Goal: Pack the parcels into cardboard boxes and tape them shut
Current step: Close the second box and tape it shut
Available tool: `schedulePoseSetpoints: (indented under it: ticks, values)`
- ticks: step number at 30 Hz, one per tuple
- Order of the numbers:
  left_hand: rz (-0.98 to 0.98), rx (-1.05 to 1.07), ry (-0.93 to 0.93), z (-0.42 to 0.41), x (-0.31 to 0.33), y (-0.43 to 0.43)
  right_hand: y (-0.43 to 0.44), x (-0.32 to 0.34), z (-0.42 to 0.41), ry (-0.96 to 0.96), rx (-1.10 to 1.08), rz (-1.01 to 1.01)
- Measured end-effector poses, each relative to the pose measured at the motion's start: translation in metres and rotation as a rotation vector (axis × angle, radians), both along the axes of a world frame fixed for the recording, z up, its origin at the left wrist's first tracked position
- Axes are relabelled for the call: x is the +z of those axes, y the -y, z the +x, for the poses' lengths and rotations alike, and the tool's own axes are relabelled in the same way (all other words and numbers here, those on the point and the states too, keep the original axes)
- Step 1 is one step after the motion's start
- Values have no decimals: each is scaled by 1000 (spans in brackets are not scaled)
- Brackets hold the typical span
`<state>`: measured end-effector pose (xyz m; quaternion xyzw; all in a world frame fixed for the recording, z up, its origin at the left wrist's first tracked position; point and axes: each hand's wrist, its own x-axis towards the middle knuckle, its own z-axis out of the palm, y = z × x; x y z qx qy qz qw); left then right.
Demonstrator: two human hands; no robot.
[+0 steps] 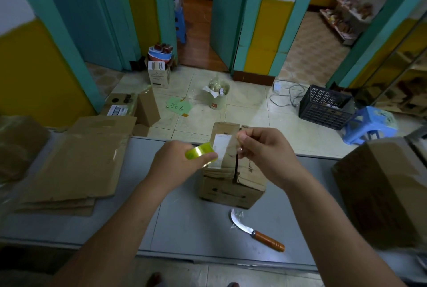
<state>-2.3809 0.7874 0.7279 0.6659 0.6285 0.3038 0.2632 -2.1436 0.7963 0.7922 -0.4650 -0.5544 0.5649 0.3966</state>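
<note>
A small worn cardboard box [231, 185] stands on the grey table [189, 224], its top flaps folded down with a dark seam between them and a white label on top. My left hand [175, 164] grips a yellow-green roll of clear tape [200, 152] just above the box's left side. My right hand [261, 150] is held over the box's right flap, with thumb and fingers pinched together near the roll; the clear tape end between them is too faint to make out.
A curved knife with an orange handle [256, 232] lies on the table in front of the box. Flattened cardboard sheets [76, 164] are stacked at the left, a large box [383, 194] at the right. Beyond the table, a black crate [323, 106], blue stool [369, 124] and bucket [218, 97] stand on the floor.
</note>
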Motion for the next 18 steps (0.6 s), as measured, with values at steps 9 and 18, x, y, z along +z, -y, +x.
schedulePoseSetpoints:
  ticks: [9, 18]
  values:
    - [7, -210, 351, -2, 0, 6, -23, 22, 22, -116, -6, -191]
    - [-138, -41, 412, 21, -10, 29, -58, 49, 36, 304, -89, 140]
